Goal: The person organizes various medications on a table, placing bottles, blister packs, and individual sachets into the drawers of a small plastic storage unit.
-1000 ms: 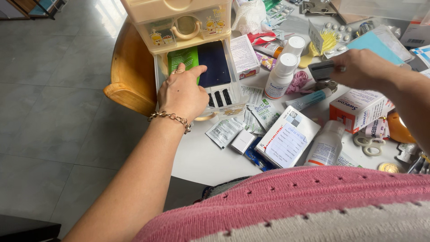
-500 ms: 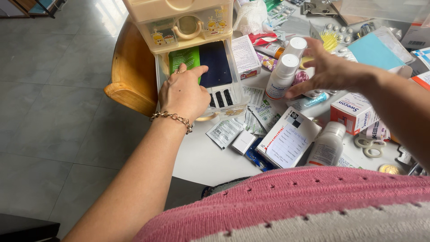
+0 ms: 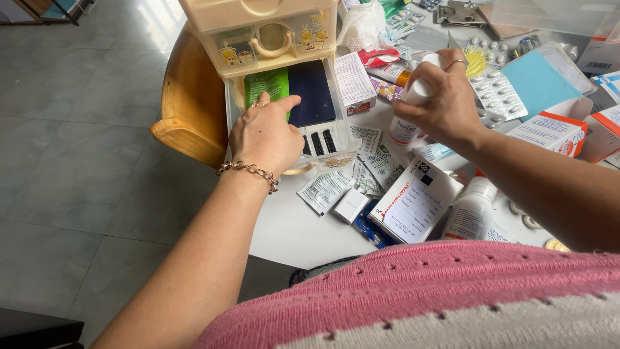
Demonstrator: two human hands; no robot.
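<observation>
Your left hand (image 3: pixel 265 137) lies flat in the pulled-out drawer (image 3: pixel 321 143) of the small cream plastic cabinet (image 3: pixel 258 29), forefinger stretched onto the dark blue packet (image 3: pixel 311 92), with the green packet (image 3: pixel 265 83) just under your knuckles; nothing is gripped there, the fingers only press. Your right hand (image 3: pixel 442 97) is wrapped closed around a white spray bottle (image 3: pixel 405 129), fingers high near the cap, label end poking out below the palm. A second white bottle (image 3: pixel 470 208) stands nearer your body, below that wrist, beside a white box with a red stripe (image 3: pixel 413 201). Blister packs (image 3: pixel 496 95) lie just beyond your knuckles. Risk, as I judge it: the forearm crosses low over the clutter, so a sweep toward the drawer could tip the near bottle or drag sachets (image 3: pixel 323 189) off the table edge (image 3: pixel 284 239). The high grip may let the bottle swing.
</observation>
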